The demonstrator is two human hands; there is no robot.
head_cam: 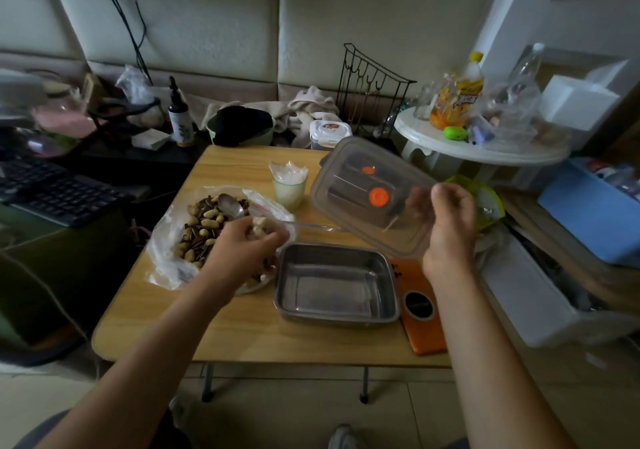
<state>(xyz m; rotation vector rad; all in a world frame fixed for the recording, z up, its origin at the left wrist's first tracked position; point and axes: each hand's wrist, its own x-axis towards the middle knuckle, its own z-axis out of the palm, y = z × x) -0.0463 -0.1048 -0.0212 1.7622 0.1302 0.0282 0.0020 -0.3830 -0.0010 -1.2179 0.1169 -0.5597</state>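
Stretches the left arm in from the lower left, forearm angled toward the table's middle, with the left hand (247,244) knuckles up over the peanuts (207,223) and dark strips (195,241) heaped on a clear plastic bag (162,261). Curls those fingers round a few pale peanuts, gripping them just above the heap's right edge, near the bowl of a metal spoon (231,206) lying on the pile. Raises the right arm up the frame's right side, wrist bent back, with the right hand (450,227) pinching the near right corner of a clear plastic lid (363,192), thumb upright on the near face, fingers showing blurred through the plastic. Holds the lid tilted in the air, above and beyond the steel tray (336,282), apart from it. Has the tray flat on the wooden table (242,331), just right of the bag, between the two forearms, beside an orange tablet (424,324) on its right. Beyond the heap, a small cup (289,190) lined with plastic.
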